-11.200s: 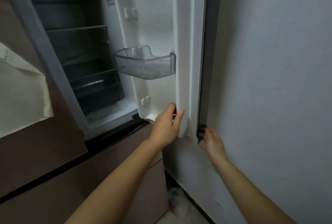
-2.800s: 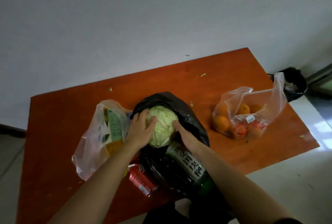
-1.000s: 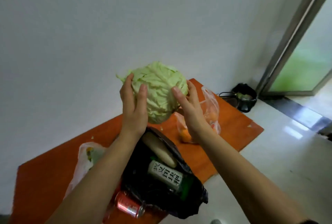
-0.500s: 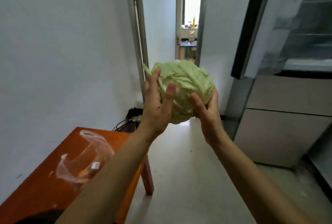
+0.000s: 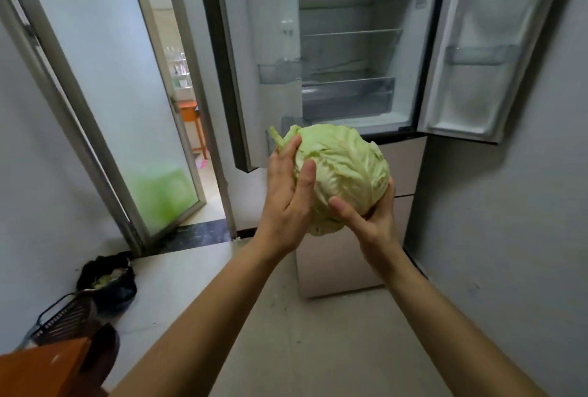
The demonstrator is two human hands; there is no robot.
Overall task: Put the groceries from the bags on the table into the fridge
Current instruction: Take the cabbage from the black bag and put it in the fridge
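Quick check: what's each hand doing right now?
Left hand: closed on the cabbage, gripping its left side.
Right hand: closed on the cabbage, cupping it from below right.

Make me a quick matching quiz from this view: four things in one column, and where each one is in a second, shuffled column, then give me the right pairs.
Things:
1. cabbage
2. fridge doors
3. black bag
4. orange table corner

Places or states:
A. on the floor by the left wall
B. swung open, shelves showing
C. at the bottom left edge of the view
D. held between the left hand and the right hand

Pairs: 1-D, 2-B, 3-A, 4-C
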